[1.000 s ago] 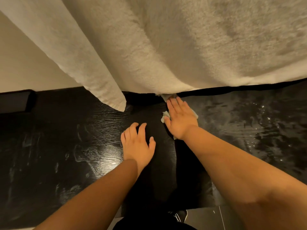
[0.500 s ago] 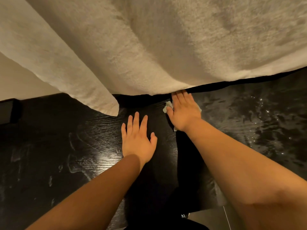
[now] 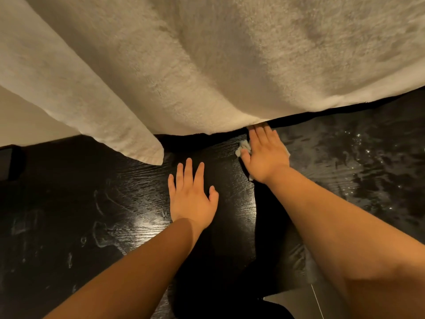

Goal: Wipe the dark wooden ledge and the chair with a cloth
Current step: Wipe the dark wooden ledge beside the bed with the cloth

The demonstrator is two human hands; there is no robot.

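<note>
Head view: cloth (image 3: pixel 244 147) lies under right hand's (image 3: pixel 264 155) flat, spread fingers (image 3: pixel 261 134).

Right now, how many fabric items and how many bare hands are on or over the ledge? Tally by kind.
Small wiping cloth, pressed flat under the right hand: 1
Large cream towel, hanging over the ledge: 1
Bare hands, left hand flat on the wood, right hand: 2
Total: 4

The dark wooden ledge (image 3: pixel 115 215) runs left to right, black and glossy, its grain showing, with wet streaks and droplets on its right part. A small pale cloth (image 3: pixel 243 148) lies crumpled on its far edge, mostly covered.
</note>
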